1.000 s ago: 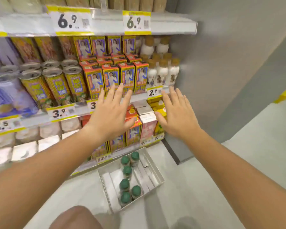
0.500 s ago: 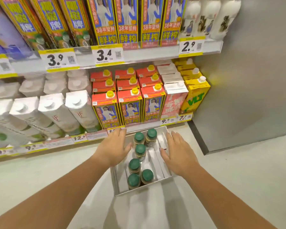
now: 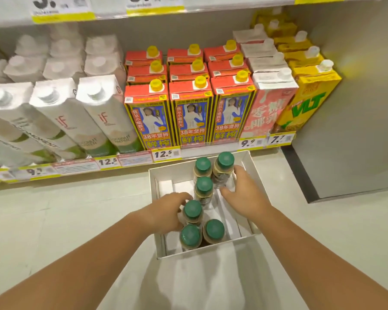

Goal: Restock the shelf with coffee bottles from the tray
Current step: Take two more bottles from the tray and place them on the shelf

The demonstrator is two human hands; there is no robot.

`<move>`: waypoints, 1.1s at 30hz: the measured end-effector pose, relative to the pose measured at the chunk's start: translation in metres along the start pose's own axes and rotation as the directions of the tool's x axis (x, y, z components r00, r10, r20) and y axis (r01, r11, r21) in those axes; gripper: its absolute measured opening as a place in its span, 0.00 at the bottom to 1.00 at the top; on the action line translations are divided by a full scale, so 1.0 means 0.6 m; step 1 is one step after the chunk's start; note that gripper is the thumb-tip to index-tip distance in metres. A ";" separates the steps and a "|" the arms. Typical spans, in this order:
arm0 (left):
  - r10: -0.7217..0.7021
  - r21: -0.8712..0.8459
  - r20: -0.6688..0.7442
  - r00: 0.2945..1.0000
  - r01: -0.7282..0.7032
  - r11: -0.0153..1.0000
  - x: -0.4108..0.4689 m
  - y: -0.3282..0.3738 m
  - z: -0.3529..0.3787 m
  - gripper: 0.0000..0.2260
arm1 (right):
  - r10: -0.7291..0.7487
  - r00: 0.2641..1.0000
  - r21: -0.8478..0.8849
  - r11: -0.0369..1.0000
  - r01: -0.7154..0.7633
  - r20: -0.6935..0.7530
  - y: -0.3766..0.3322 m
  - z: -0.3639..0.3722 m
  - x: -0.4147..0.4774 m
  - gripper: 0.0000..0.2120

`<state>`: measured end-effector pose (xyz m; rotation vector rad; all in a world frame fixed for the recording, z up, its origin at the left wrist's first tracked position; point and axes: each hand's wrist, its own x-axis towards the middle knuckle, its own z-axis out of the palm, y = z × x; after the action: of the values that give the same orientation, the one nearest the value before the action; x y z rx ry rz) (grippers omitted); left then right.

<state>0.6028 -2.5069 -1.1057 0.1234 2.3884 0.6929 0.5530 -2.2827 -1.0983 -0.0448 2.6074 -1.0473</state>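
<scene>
Both hands dropped from shelf height into the tray (image 3: 253,173) since a sec ago. Left hand (image 3: 166,213) fingers curl round a mid coffee bottle (image 3: 193,212), right hand (image 3: 242,193) wraps the far-right bottle (image 3: 225,168). 6 bottles in tray on floor, none shelved yet; lift comes next, I reckon.

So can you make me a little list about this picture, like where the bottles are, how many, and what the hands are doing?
place: shop aisle, white tray on the floor below the bottom shelf
bottles: six green-capped coffee bottles, all upright in the tray
left hand: fingers curling around a middle bottle
right hand: reaching around the far right bottle
lifted yet: no
on the shelf: white, red, pink and yellow cartons
</scene>
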 end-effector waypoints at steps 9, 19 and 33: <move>0.103 -0.356 0.046 0.994 -0.080 0.931 -0.001 -0.004 -0.009 0.24 | 0.009 0.999 0.373 0.928 0.006 -0.036 0.003 0.008 0.047 0.23; 0.127 -0.383 0.004 0.992 -0.116 0.916 0.007 -0.004 -0.009 0.19 | -0.024 0.997 0.442 0.896 0.053 -0.072 0.015 0.017 0.052 0.23; 0.120 -0.676 -0.484 0.867 -0.457 0.578 -0.164 0.110 -0.257 0.10 | -0.067 0.960 0.579 0.785 0.218 -0.270 -0.164 -0.193 -0.046 0.20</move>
<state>0.5815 -2.5449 -0.9159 0.0094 2.1894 2.0405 0.5338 -2.2732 -0.9453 0.0359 2.3494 -2.0139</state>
